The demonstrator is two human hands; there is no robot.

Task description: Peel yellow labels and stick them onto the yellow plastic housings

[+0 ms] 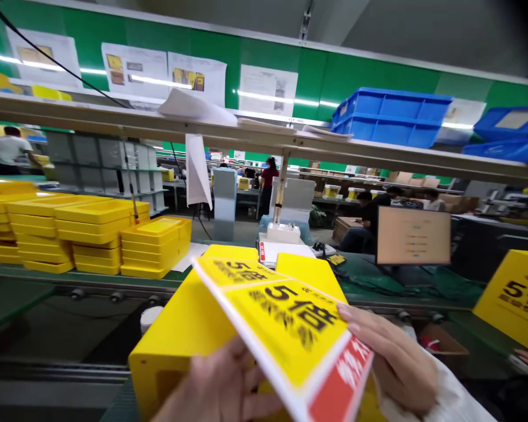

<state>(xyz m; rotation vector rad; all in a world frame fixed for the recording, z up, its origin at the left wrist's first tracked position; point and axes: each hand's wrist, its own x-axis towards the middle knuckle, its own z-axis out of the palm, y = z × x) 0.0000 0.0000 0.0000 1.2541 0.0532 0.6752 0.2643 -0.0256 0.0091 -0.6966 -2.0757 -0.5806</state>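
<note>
A printed sheet of yellow labels with black characters and a red band (pixel 286 328) is held up at a tilt in front of me. My right hand (pixel 396 357) pinches its right edge, the fingers lying over the printed face. Close to the sheet's left edge is my left hand (pixel 224 384), blurred, its fingers apart and partly hidden behind the sheet; I cannot tell whether they touch it. Behind the sheet, a yellow box (pixel 185 328) stands on the bench, and another yellow box (pixel 308 272) is partly covered by it.
Stacks of yellow trays (pixel 101 228) line the bench at left. A monitor (pixel 413 235) stands at right, near a printed yellow box (pixel 517 299) with part of another person's hand below. Blue bins (pixel 391 117) sit on the overhead shelf. A white device (pixel 284 233) is mid-bench.
</note>
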